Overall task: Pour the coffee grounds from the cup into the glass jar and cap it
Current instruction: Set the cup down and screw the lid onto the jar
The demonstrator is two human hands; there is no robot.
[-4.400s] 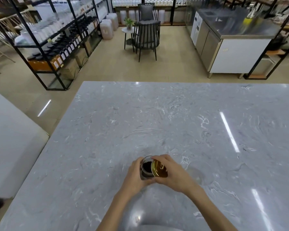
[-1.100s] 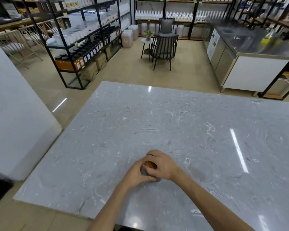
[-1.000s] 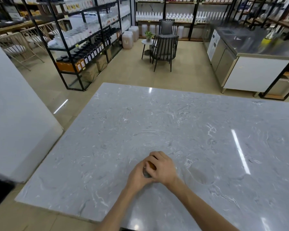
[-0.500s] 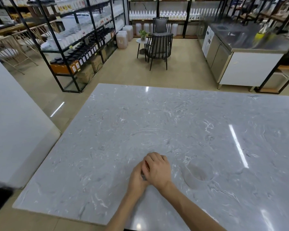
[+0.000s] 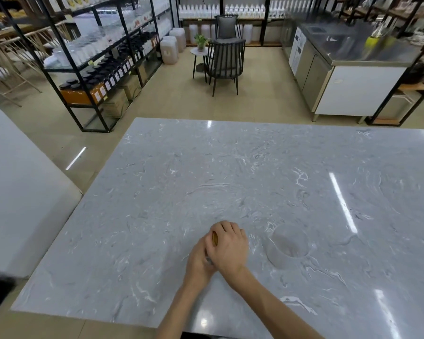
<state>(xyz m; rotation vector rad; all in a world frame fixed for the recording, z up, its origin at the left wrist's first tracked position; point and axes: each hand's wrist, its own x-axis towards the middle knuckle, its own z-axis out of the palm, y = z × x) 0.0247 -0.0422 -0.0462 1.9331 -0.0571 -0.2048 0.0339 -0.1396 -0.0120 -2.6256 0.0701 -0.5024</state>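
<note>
The glass jar point(image 5: 208, 259) stands on the marble table point(image 5: 230, 179), almost wholly hidden between my two hands. My left hand point(image 5: 198, 261) wraps around its side. My right hand point(image 5: 228, 248) lies over its top, closed on the gold lid point(image 5: 215, 238), of which only a thin edge shows between my fingers. A clear plastic cup point(image 5: 288, 245) stands upright to the right of my hands, apart from them, and looks see-through against the marble.
The table's near edge runs just below my forearms and its left edge is close to a white counter point(image 5: 22, 192). Beyond the table are black shelving racks point(image 5: 96, 57), a dark chair point(image 5: 224, 59) and a steel counter point(image 5: 348, 69).
Earlier my right hand held the gold lid tilted over the open jar showing dark grounds. Now the lid sits on the jar and my right hand has turned on top of it.
</note>
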